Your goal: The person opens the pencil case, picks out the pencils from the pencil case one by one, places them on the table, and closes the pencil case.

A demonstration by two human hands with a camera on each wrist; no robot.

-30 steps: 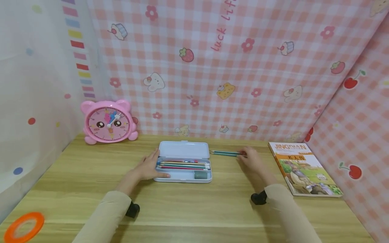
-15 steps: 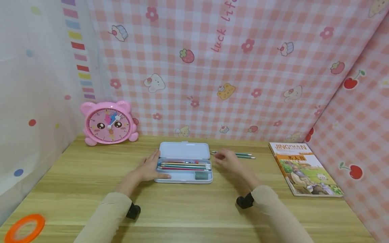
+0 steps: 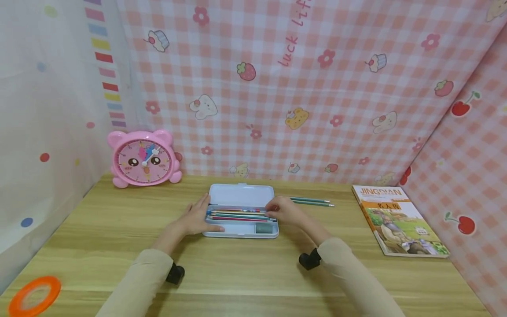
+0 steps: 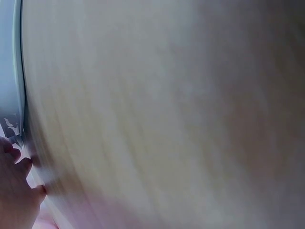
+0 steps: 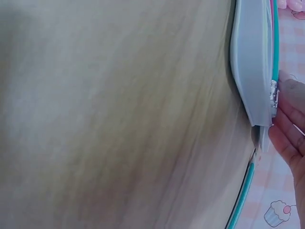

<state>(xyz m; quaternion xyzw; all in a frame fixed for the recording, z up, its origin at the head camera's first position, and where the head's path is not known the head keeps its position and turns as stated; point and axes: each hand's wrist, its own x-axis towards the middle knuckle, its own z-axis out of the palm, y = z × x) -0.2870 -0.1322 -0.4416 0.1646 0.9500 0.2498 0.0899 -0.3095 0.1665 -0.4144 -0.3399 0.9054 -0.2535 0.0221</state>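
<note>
A pale blue pencil case [image 3: 233, 234] lies with its lid [image 3: 241, 193] raised on the table in the head view. Several pencils [image 3: 239, 216] fill its back compartment; a grey-green eraser [image 3: 263, 228] sits at front right. My left hand [image 3: 194, 220] holds the case's left end, thumb over the front compartment and fingers by the lid corner. My right hand [image 3: 285, 211] is at the right end, bent fingertips against the pencils' eraser ends. The right wrist view shows a green pencil [image 5: 275, 47] by those fingers; whether they pinch it is unclear.
Two green pencils [image 3: 313, 201] lie right of the case, partly behind the right hand. A book [image 3: 400, 224] lies farther right. At the back left stands a pink toy clock [image 3: 144, 159]; an orange ring [image 3: 34, 296] is at front left. A checked cloth [image 3: 253, 101] hangs behind.
My right hand has left the two green pencils on the table and moved left to the pencil ends in the case. Those two pencils stay on the table. My left hand keeps its place.
</note>
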